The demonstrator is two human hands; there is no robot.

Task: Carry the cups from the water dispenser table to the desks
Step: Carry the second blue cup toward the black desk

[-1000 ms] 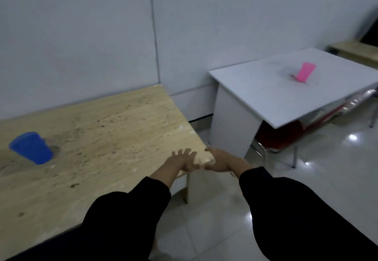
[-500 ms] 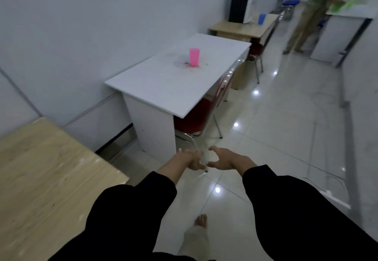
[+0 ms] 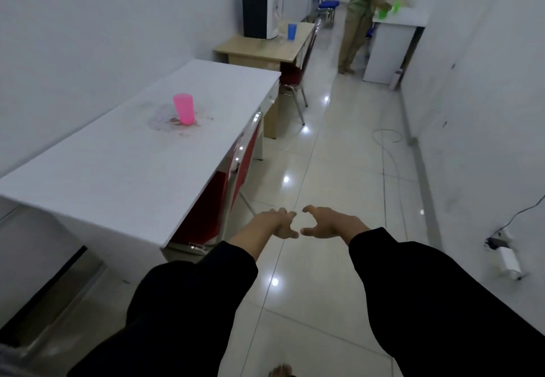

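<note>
A pink cup (image 3: 184, 109) stands upside down on the white desk (image 3: 124, 164) to my left. Far down the aisle a blue cup (image 3: 291, 31) stands on the wooden table (image 3: 265, 47), beside the white and black water dispenser (image 3: 259, 9). My left hand (image 3: 277, 223) and my right hand (image 3: 327, 223) hang side by side over the floor in front of me. Their fingers are curled and apart, and neither holds anything. Black sleeves cover both arms.
Red chairs (image 3: 236, 176) are tucked under the white desk and the wooden table. A person in green (image 3: 358, 13) stands at a white counter (image 3: 395, 31) holding green cups, at the aisle's far end. A cable (image 3: 386, 143) and a wall plug (image 3: 501, 243) lie along the right wall.
My view has swung right, away from the wooden desk with the blue cup, and now looks down the aisle. My hands have moved slightly apart, both still empty.
</note>
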